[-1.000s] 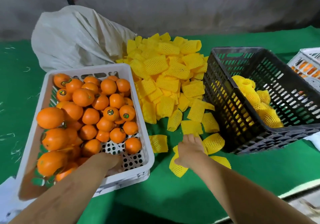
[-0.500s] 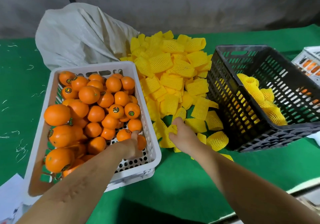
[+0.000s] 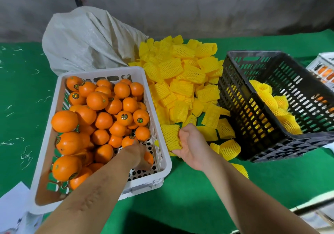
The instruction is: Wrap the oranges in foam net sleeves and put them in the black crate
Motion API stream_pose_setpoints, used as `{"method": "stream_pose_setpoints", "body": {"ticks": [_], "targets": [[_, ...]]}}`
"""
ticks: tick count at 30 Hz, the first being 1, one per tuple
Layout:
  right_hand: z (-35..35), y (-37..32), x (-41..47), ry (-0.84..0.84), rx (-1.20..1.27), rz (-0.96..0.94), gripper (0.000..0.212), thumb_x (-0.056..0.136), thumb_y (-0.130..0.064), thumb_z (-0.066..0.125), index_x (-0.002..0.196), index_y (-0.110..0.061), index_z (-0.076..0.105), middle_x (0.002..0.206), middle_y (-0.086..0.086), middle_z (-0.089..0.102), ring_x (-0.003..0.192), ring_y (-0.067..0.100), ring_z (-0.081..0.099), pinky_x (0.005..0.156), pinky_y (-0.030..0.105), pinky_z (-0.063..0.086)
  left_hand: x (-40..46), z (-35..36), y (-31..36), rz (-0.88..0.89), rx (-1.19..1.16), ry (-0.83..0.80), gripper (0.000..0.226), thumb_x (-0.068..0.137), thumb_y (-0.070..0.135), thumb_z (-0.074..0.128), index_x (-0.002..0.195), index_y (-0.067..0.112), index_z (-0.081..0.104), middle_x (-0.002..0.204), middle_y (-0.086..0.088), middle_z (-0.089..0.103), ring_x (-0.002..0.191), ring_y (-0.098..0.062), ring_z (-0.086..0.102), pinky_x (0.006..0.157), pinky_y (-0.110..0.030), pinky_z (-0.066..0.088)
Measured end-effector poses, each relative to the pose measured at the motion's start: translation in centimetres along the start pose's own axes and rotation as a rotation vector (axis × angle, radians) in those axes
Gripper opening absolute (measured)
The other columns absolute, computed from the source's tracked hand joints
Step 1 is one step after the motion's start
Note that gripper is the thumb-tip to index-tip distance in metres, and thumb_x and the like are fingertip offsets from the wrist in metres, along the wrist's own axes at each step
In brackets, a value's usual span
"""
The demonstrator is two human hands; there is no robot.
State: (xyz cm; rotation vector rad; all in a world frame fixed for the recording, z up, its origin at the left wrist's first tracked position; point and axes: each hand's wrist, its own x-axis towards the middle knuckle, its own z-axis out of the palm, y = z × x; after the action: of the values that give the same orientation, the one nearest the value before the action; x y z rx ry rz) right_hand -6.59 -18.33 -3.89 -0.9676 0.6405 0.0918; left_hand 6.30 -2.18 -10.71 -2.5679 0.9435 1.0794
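A white crate (image 3: 157,107) on the left holds several bare oranges (image 3: 101,120). My left hand (image 3: 138,154) is down in its near right corner, fingers closed over one small orange (image 3: 149,158). My right hand (image 3: 189,146) is just right of the white crate, shut on a yellow foam net sleeve (image 3: 170,137). A heap of loose sleeves (image 3: 182,82) lies between the two crates. The black crate (image 3: 235,96) stands tilted on the right with several wrapped oranges (image 3: 278,107) inside.
A crumpled white sack (image 3: 86,40) sits behind the white crate. A second white crate with oranges (image 3: 323,67) shows at the far right edge. Green cloth (image 3: 189,194) covers the table; its front edge runs lower right. White paper (image 3: 10,204) lies lower left.
My left hand reached deeper into the white crate and closed on an orange. My right hand picked a sleeve off the cloth and lifted it toward the white crate.
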Motion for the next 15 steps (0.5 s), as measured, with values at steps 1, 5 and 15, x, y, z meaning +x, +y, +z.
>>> {"method": "stream_pose_setpoints", "body": {"ticks": [1,5,15], "targets": [[0.0,-0.1,-0.1,-0.035,-0.006,-0.001,0.054,0.106,-0.039,0.024,0.135,-0.016,0.063,0.127,0.006,0.073,0.111,0.02,0.071,0.099,0.042,0.052,-0.4,-0.2,0.0,-0.004,0.064,0.016,0.08,0.088,0.064,0.071,0.152,0.024,0.043,0.146,-0.007,0.042,0.122,-0.03,0.057,0.103,-0.044,0.054],[-0.4,-0.5,-0.5,-0.065,-0.22,-0.071,0.024,0.104,-0.022,0.051,0.113,-0.015,0.073,0.114,0.009,0.076,0.102,0.021,0.074,0.099,0.051,0.053,-2.2,-1.1,-2.1,0.055,-0.359,0.087,0.067,0.087,0.049,0.08,0.142,0.023,0.052,0.14,-0.007,0.05,0.115,-0.026,0.062,0.095,-0.04,0.058],[0.2,-0.9,-1.0,0.004,-0.987,-0.386,0.037,0.101,-0.032,0.061,0.138,-0.03,0.065,0.12,-0.006,0.074,0.103,0.007,0.067,0.092,0.028,0.053,-9.2,-1.0,-0.6,0.148,-1.972,0.41,0.039,0.097,0.042,0.074,0.123,0.014,0.067,0.095,-0.009,0.072,0.069,-0.018,0.068,0.064,-0.028,0.057]]}}
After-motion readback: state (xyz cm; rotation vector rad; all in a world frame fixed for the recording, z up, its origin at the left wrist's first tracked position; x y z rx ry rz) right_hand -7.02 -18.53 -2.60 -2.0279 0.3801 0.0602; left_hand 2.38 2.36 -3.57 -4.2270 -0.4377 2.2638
